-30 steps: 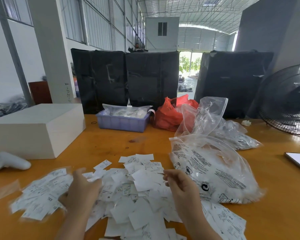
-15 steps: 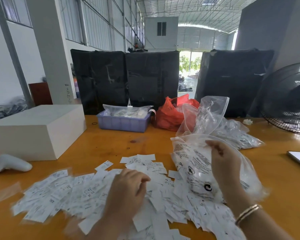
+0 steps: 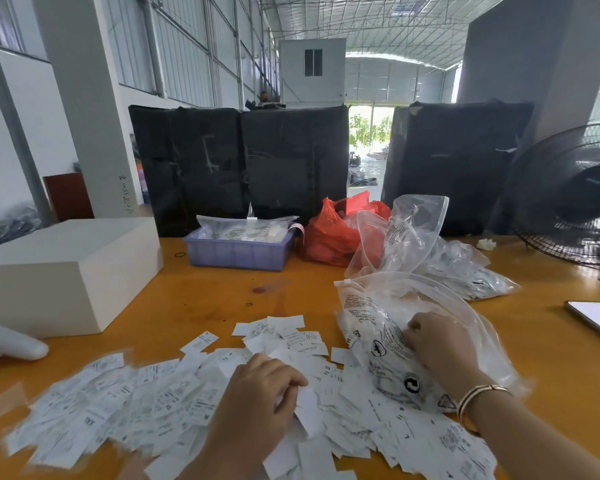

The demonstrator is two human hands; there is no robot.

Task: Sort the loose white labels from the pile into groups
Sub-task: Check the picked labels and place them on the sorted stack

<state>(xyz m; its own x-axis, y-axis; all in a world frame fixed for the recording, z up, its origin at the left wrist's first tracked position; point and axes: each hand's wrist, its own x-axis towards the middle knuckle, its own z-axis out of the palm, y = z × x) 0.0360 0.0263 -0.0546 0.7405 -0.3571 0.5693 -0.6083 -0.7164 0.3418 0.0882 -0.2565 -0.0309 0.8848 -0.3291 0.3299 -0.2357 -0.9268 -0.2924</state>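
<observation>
A wide pile of loose white labels (image 3: 146,400) with black print lies spread over the near part of the orange table (image 3: 194,303). My left hand (image 3: 257,403) rests in the middle of the pile, fingers curled, and holds a white label (image 3: 307,410) at its fingertips. My right hand (image 3: 437,344), with a bracelet at the wrist, lies on a clear printed plastic bag (image 3: 378,337) to the right of the pile, its fingers curled into the plastic. The bag holds more white labels.
A white box (image 3: 59,268) stands at the left, a white controller (image 3: 11,344) in front of it. A purple tray (image 3: 239,251), a red bag (image 3: 333,233) and clear bags (image 3: 458,268) lie behind. A fan (image 3: 568,195) and phone (image 3: 596,320) are at the right.
My right hand moved from the pile's centre up and right onto the plastic bag, then lower on it. My left hand shifted right into the middle of the pile and took up a label.
</observation>
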